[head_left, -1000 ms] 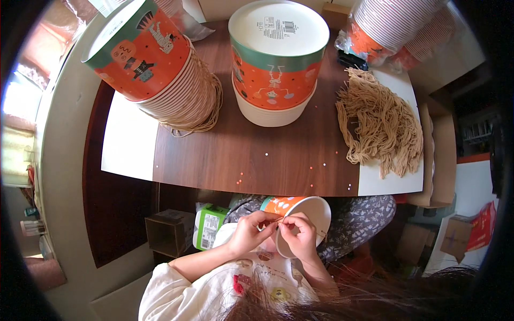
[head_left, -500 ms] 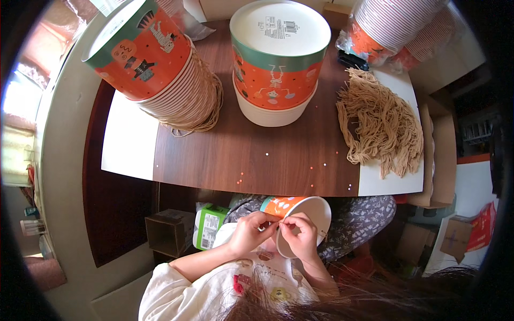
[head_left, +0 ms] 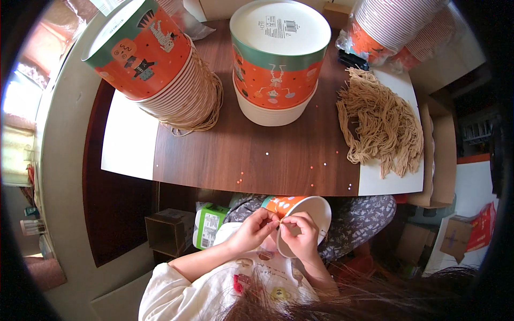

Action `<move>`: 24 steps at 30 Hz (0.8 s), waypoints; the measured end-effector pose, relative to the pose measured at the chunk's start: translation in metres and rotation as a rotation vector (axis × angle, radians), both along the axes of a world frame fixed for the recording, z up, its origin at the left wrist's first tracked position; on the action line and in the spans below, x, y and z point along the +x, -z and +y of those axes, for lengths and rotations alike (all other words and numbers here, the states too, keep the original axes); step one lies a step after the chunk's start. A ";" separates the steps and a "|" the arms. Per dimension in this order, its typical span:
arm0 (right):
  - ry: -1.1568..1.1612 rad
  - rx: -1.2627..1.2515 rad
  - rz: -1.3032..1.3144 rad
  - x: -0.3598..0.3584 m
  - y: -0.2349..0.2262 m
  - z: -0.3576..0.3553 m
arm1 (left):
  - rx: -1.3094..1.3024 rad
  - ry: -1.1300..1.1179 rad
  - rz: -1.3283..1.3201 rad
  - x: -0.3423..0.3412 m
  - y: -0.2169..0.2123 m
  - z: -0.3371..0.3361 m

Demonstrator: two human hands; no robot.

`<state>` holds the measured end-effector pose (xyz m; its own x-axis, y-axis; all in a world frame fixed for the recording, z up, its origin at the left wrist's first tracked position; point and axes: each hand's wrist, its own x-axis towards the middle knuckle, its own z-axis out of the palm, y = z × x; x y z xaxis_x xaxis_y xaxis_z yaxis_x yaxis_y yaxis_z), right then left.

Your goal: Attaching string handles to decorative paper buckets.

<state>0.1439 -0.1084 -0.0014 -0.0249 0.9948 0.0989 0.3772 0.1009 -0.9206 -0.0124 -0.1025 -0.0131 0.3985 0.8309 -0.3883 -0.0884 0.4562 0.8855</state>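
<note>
An orange-and-green paper bucket [head_left: 319, 214] lies tilted in my lap, its white open mouth facing right and toward me. At the near-left side of its rim, my left hand [head_left: 257, 229] and my right hand [head_left: 301, 235] meet, fingertips almost touching. Both are closed in a pinch. Whatever is between the fingertips is too small and covered to make out; it may be a bit of cord. The right hand rests partly against the bucket's mouth.
Across the brown table [head_left: 214, 160] stand a leaning bucket stack [head_left: 160, 85] with cord loops, an upside-down bucket stack [head_left: 278, 80], a tan cord heap [head_left: 383, 125] and bagged buckets [head_left: 391, 27]. Small dots lie scattered. Below left are a cardboard box [head_left: 170, 235] and green-white package [head_left: 210, 227].
My left fingers have shifted very slightly at the rim, still pinched. The bucket and the things on the table stay where they were.
</note>
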 end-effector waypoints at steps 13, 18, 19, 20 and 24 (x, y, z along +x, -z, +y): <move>0.040 -0.073 0.063 -0.002 -0.001 0.001 | -0.112 0.011 -0.081 -0.001 0.001 0.001; 0.039 -0.061 0.036 0.000 0.005 -0.001 | -0.176 0.033 -0.158 -0.001 -0.001 0.003; 0.038 -0.059 0.033 0.000 0.004 -0.001 | -0.176 0.032 -0.158 -0.003 -0.001 0.004; 0.037 -0.059 0.033 0.000 0.004 -0.001 | -0.363 0.023 -0.266 -0.005 -0.002 0.005; 0.022 -0.019 -0.051 0.000 0.006 -0.003 | -0.729 -0.023 -0.433 -0.003 -0.010 0.012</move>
<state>0.1439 -0.1118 -0.0075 -0.0070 0.9969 0.0790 0.4261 0.0744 -0.9016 -0.0156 -0.0901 -0.0027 0.6215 0.4418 -0.6469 -0.3680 0.8937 0.2568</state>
